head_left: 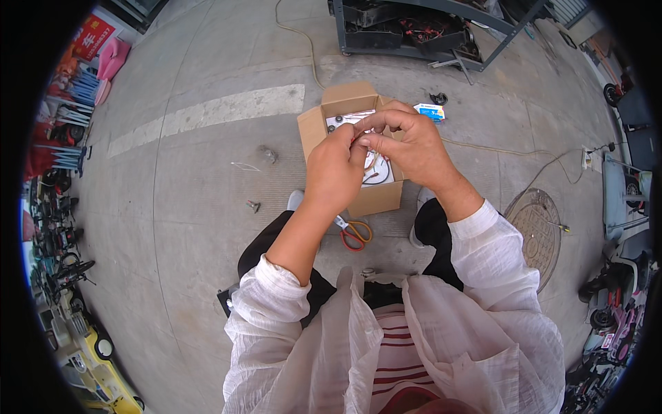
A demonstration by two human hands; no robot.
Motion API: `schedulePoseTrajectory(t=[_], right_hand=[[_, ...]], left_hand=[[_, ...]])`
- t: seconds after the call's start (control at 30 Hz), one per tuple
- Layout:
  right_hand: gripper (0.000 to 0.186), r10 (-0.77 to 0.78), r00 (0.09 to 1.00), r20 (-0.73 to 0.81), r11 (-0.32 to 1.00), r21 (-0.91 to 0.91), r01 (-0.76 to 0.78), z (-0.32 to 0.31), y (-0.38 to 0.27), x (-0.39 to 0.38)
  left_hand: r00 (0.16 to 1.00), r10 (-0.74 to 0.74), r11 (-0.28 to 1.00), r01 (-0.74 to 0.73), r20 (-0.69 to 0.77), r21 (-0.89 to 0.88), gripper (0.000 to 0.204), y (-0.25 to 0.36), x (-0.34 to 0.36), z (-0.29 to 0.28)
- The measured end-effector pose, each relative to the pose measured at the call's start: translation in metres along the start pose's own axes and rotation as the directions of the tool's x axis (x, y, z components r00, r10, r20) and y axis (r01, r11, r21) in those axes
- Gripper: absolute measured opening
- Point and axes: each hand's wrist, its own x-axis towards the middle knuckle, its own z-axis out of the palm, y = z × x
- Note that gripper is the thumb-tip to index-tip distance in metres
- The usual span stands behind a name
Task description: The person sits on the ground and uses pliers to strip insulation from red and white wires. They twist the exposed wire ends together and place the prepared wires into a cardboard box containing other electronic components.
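Both my hands meet above an open cardboard box (376, 202). My left hand (332, 176) is closed, its thumb and fingers pinched together. My right hand (417, 148) is pinched against it from the other side, thumb and forefinger touching the left fingertips. A small reddish bit shows between the fingers; what it is, I cannot make out. Inside the box lies a white panel (379, 176) with thin wires and small round dark parts, partly hidden under my hands. Scissors (354, 235) with red and orange handles rest on the floor between my feet, just in front of the box.
A small blue-and-white carton (432, 112) and a dark coil sit beyond the box. Farther off stands a metal shelf cart (414, 34) loaded with parts. A cord (483, 146) runs across the floor toward a round manhole cover (534, 238). Toy vehicles line both sides.
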Motion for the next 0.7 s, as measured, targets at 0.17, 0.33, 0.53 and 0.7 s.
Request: schedulePoseTrajectory(t=[0.17,0.33,0.53,0.7], right_hand=[[0.015,-0.019,0.999,-0.046,0.998,0.060,0.022,0.008,0.008,-0.001],[0.012,0.046,0.998,-0.032,0.993,0.114,-0.042,0.016,0.004,-0.003],[0.011,0.160,0.860,-0.484,0.971,0.236,-0.048,-0.008,0.017,0.013],[0.010,-0.011,0.736,-0.677,0.999,-0.031,-0.013,-0.065,0.021,0.021]], left_hand=[[1.000,-0.004,0.999,0.005,0.025,-0.032,0.017,-0.004,0.000,0.002],[1.000,-0.003,0.996,0.001,0.021,0.086,0.019,-0.002,-0.002,0.000],[0.982,-0.141,0.989,0.136,0.128,0.051,0.020,-0.006,-0.016,0.009],[0.952,-0.304,0.906,0.296,0.023,-0.304,0.020,-0.053,-0.006,0.009]])
